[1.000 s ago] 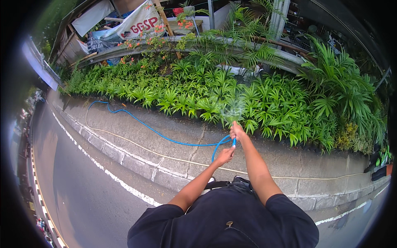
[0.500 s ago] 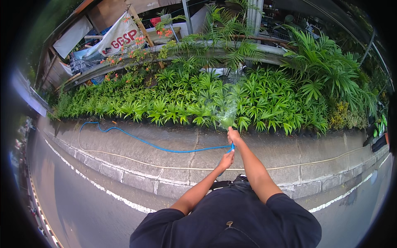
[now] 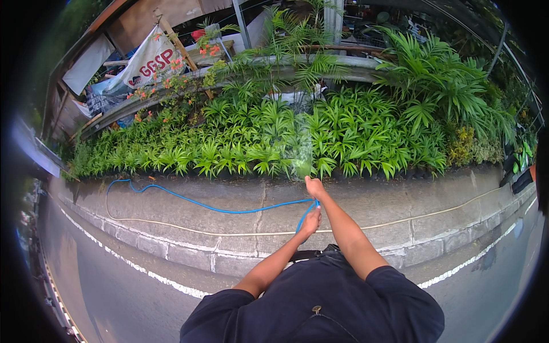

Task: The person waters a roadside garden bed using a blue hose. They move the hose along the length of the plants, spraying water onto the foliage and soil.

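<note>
My right hand (image 3: 314,187) is closed around the front end of a blue hose, arm stretched forward. A fan of water (image 3: 303,153) sprays from that end onto low leafy green plants (image 3: 251,155). Any nozzle inside the fingers is hidden. Just below and nearer my body, my left hand (image 3: 311,222) grips the same blue hose (image 3: 229,211). One stretch of it hangs down beside the left hand. Another runs left along the pavement, curling near the plants and meeting a pale hose (image 3: 189,230).
Behind the plants runs a metal guardrail (image 3: 349,67), with a white banner (image 3: 150,62) at the left. Taller palms (image 3: 452,86) grow at the right. The concrete pavement (image 3: 366,203) ends at a stone kerb (image 3: 234,263), beside a road (image 3: 131,297) with a white line.
The spray and my right hand have shifted slightly left in the picture, as the background has too. My left hand sits a little lower, and a hanging stretch of blue hose now shows beside it.
</note>
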`<state>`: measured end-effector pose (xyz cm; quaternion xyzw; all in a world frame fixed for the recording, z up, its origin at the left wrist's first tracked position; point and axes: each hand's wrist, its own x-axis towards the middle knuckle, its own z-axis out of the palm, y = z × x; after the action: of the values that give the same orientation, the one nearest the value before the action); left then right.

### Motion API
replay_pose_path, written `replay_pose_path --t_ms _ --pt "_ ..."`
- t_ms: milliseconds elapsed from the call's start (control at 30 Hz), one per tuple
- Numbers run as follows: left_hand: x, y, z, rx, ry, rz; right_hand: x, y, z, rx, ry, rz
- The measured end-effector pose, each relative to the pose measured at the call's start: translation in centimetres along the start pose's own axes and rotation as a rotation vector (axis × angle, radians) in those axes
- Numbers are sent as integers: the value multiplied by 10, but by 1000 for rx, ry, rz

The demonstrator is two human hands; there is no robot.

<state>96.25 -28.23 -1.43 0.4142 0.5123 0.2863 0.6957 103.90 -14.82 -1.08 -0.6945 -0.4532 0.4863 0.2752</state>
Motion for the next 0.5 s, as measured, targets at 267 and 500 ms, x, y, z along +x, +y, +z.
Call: replay_pose_path --t_ms 267,500 --pt "9 -6 73 107 -81 -31 -10 45 -82 -9 209 137" --pt "31 -10 157 237 -160 104 -19 94 -182 84 372 227"
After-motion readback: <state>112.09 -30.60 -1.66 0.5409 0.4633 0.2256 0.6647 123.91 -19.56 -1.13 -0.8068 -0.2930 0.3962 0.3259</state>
